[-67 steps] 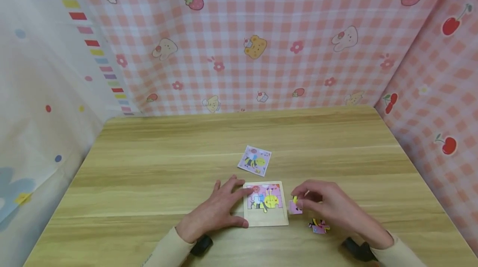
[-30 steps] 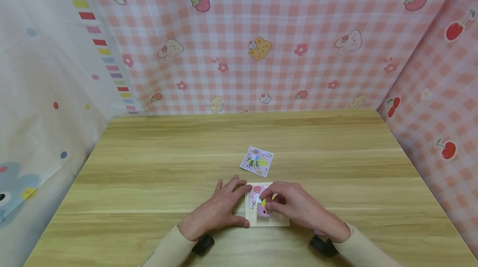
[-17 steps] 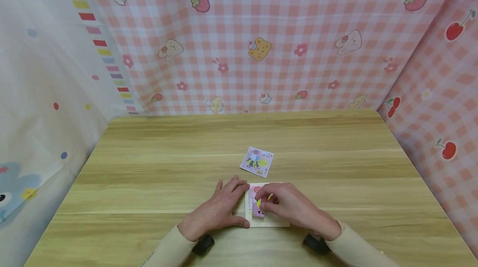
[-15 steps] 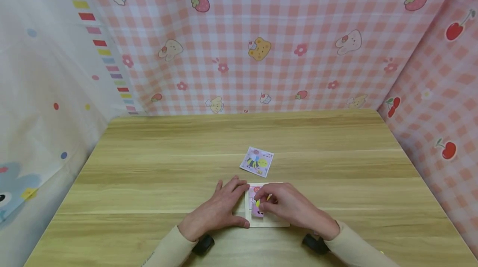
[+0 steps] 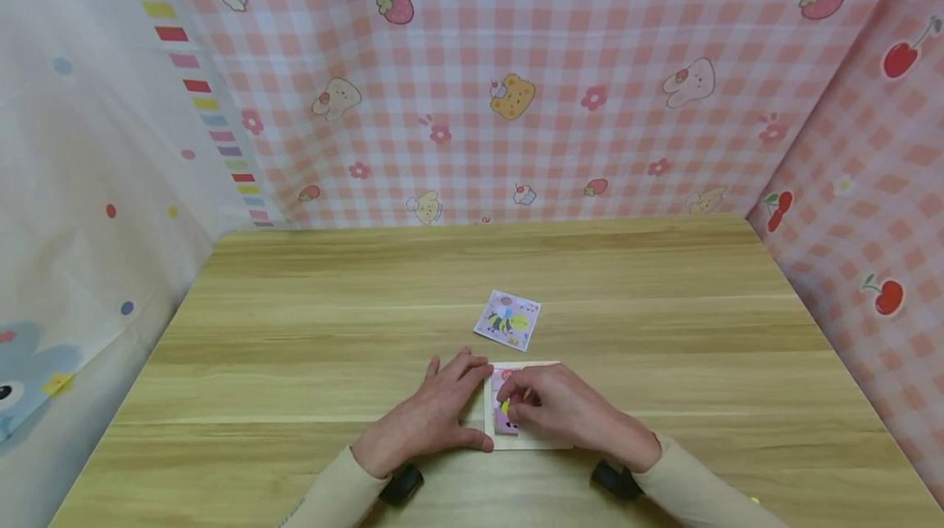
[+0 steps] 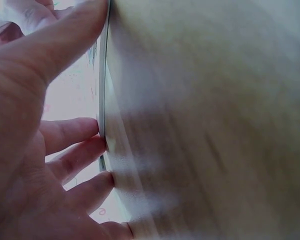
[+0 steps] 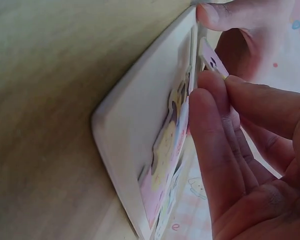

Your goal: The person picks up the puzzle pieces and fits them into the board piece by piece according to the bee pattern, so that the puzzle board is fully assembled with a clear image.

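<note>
My right hand [image 5: 571,409] pinches a pink jigsaw piece [image 5: 505,424] with yellow and black print between thumb and fingers. It holds the piece over the lower left part of a pale wooden puzzle tray [image 5: 537,440]. In the right wrist view the piece [image 7: 212,59] is tilted at the tray's inner edge, and joined bee-picture pieces [image 7: 162,160] lie in the tray. My left hand [image 5: 424,420] rests along the tray's left side, fingers spread, with fingertips and thumb touching its edge. The right hand covers much of the puzzle in the head view.
A square bee picture card [image 5: 507,320] lies on the wooden table [image 5: 332,298] just beyond the tray. Black wrist straps [image 5: 401,485] show under both wrists. Patterned cloths [image 5: 457,44] hang behind the table and at both sides.
My right hand has carried the jigsaw piece from right of the tray to its lower left, then slightly lower. The loose piece seen earlier at right is now hidden. My left hand stays on the tray.
</note>
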Action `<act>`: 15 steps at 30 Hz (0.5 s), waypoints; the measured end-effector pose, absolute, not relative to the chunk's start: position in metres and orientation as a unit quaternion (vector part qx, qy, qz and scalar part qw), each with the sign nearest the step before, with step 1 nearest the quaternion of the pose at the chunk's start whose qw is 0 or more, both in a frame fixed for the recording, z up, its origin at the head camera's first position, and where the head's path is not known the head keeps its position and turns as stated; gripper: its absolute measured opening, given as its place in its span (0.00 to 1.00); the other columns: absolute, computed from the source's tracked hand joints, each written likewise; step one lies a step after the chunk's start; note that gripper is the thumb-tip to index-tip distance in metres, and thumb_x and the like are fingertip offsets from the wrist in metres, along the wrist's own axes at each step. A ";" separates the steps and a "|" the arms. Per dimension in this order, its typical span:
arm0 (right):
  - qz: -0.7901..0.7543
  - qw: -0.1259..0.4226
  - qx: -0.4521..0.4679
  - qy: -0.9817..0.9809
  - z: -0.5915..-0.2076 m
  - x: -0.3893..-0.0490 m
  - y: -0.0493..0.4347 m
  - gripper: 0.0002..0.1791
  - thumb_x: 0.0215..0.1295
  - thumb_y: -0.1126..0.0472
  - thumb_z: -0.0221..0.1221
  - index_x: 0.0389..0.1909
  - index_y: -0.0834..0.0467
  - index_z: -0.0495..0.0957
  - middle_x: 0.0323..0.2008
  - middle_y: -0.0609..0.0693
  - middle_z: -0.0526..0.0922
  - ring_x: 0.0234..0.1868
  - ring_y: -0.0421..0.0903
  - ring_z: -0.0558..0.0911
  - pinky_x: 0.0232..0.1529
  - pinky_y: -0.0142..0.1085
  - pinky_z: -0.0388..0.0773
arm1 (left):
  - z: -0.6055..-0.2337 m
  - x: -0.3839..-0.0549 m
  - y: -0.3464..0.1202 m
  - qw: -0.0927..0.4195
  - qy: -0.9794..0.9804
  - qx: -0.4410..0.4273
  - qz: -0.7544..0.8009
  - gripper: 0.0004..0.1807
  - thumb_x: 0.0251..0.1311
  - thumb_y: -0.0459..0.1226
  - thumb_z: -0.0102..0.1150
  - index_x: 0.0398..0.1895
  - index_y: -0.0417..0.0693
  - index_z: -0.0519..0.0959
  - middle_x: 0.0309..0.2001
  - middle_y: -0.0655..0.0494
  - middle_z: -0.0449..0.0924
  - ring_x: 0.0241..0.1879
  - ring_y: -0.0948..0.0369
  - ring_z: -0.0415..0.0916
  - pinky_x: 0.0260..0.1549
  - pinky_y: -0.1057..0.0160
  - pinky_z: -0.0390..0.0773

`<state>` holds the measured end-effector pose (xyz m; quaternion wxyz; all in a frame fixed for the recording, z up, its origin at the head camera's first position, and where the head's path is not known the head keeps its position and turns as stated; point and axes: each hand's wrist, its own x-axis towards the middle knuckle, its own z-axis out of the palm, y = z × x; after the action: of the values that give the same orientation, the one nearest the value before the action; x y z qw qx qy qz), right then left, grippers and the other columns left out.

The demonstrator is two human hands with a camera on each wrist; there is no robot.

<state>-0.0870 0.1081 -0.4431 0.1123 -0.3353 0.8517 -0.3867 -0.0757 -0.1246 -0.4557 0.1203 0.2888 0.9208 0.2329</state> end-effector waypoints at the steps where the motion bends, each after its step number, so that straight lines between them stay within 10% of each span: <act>1: -0.382 0.112 -0.337 0.853 -0.444 -0.087 0.108 0.10 0.61 0.72 0.65 0.38 0.54 0.86 0.28 0.34 0.82 0.32 0.30 0.78 0.36 0.29 0.77 | -0.456 -0.076 -0.125 0.120 0.921 0.289 0.233 0.51 0.51 0.55 0.78 0.74 0.41 0.67 0.73 0.48 0.63 0.79 0.41 0.51 0.72 0.28 0.48; 15: -0.324 0.103 -0.339 0.877 -0.446 -0.087 0.101 0.06 0.61 0.69 0.67 0.34 0.54 0.86 0.25 0.33 0.77 0.27 0.30 0.73 0.34 0.31 0.72 | -0.456 -0.077 -0.124 0.125 0.921 0.288 0.231 0.51 0.51 0.55 0.78 0.74 0.42 0.67 0.73 0.48 0.63 0.79 0.42 0.50 0.72 0.28 0.48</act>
<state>-0.0867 0.1013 -0.4459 0.1029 -0.3391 0.8771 -0.3242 -0.0766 -0.1243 -0.4560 0.1247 0.2876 0.9210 0.2311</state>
